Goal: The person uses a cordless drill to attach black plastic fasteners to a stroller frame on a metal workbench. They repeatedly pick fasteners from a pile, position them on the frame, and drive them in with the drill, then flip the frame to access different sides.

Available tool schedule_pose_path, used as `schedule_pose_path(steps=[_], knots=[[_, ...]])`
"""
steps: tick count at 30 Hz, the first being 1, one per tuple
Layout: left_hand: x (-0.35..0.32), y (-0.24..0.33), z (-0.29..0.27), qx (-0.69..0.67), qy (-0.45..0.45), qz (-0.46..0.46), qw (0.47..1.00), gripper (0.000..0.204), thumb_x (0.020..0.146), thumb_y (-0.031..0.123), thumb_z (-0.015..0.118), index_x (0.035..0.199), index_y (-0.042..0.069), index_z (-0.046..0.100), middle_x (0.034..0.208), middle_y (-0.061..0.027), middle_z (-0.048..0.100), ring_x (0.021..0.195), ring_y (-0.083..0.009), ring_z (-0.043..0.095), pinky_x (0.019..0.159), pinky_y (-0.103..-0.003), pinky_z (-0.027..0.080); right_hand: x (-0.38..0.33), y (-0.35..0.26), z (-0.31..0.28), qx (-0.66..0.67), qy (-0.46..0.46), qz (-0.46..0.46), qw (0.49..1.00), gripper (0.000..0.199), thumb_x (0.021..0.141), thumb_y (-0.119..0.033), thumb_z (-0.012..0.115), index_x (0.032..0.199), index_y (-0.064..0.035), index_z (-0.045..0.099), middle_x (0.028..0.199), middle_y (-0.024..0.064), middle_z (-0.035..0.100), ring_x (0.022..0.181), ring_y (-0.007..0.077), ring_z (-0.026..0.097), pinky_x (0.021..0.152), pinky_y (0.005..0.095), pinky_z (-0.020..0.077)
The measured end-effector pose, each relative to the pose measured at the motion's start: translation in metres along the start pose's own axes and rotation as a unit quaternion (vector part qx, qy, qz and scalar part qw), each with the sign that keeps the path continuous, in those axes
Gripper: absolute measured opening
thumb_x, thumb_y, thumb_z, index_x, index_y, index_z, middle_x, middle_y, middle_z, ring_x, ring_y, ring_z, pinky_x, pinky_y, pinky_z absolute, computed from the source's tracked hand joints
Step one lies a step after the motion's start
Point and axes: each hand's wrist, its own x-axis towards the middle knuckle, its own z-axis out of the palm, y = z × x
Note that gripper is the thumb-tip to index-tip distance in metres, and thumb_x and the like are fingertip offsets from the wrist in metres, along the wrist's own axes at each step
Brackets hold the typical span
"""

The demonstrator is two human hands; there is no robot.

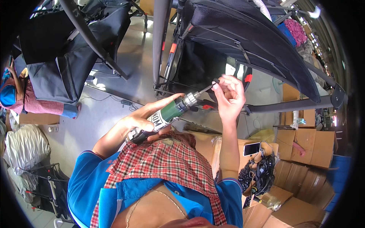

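Note:
My left hand (141, 121) is wrapped round the body of a green and white power screwdriver (170, 113), which points up to the right. A long thin bit (205, 89) sticks out of its metal chuck. At the bit's tip, my right hand (230, 95) pinches a small black piece (216, 81) between thumb and forefinger; its exact kind is too small to tell. Just beyond both hands stands a frame of dark grey tubes (294, 108) with black fabric (243, 36) stretched on it and orange-red fittings (173, 48). The right hand is close in front of this frame.
Cardboard boxes (304, 146) stack up at the right. Nearer are a phone (251, 149) and a heap of small black parts (264, 171). Another black fabric frame (53, 72) stands at the left, beside a person (42, 98). A cable (123, 102) crosses the floor.

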Motion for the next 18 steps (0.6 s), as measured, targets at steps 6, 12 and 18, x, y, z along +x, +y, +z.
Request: schedule_pose_path(steps=[6,12,18], knots=[[0.004,-0.004,0.004,0.039,0.033,0.018,0.999,0.115,0.071,0.033,0.079,0.153,0.006,0.002,0.073,-0.0160,0.056,0.052,-0.0173,0.058,0.044,-0.025,0.044,0.005,0.002,0.010,-0.076,-0.011,-0.046,0.996,0.024,0.081,0.013,0.067,0.103,0.0059,0.066,0.096,0.0102,0.064,0.081,0.0125,0.064,0.076,0.0241,0.0543],[0.004,-0.009,0.008,0.006,0.052,0.028,0.998,0.115,0.071,0.029,0.080,0.153,0.008,0.003,0.081,-0.0165,0.055,0.065,-0.0179,0.058,0.045,-0.025,0.047,0.003,0.016,0.008,-0.025,0.005,-0.034,0.999,0.019,0.082,0.012,0.066,0.101,0.0064,0.064,0.099,0.0111,0.063,0.085,0.0133,0.064,0.079,0.0247,0.0541],[0.005,-0.016,0.000,-0.023,0.036,0.047,0.998,0.117,0.070,0.026,0.081,0.154,0.010,0.001,0.094,-0.0179,0.054,0.072,-0.0192,0.058,0.046,-0.026,0.049,0.002,0.016,0.020,0.037,-0.026,-0.046,0.998,0.020,0.084,0.013,0.063,0.103,0.0080,0.060,0.107,0.0142,0.061,0.091,0.0151,0.064,0.082,0.0259,0.0541]])
